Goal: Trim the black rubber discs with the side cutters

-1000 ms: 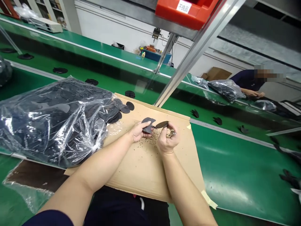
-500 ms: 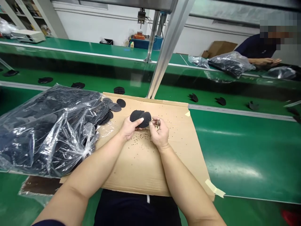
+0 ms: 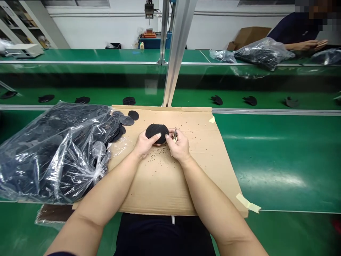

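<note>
Several thin black discs (image 3: pixel 155 132) are gripped in my left hand (image 3: pixel 144 144), its thumb pressed on their face. My right hand (image 3: pixel 179 145) is closed around a small metal hand tool, which looks like nippers (image 3: pixel 175 136); the jaws point away from me. The thumb and fingertips of that hand touch the right edge of the discs. Small dark specks (image 3: pixel 163 153) lie scattered on the cardboard sheet (image 3: pixel 162 192) under both hands. To the left, more black discs (image 3: pixel 127 121) spill from the mouth of a clear plastic bag (image 3: pixel 55 153).
A metal post (image 3: pixel 177 53) rises behind the cardboard. Beyond it, small piles of black discs (image 3: pixel 129 101) and other black pieces (image 3: pixel 249 101) lie along the green belt (image 3: pixel 191 101). Tape (image 3: pixel 248 203) holds the cardboard's front right corner. A co-worker (image 3: pixel 298 32) is at the back right.
The discs have come together into a more even stack, and my right fingers have moved left onto their edge. The view has tilted and shifted slightly.
</note>
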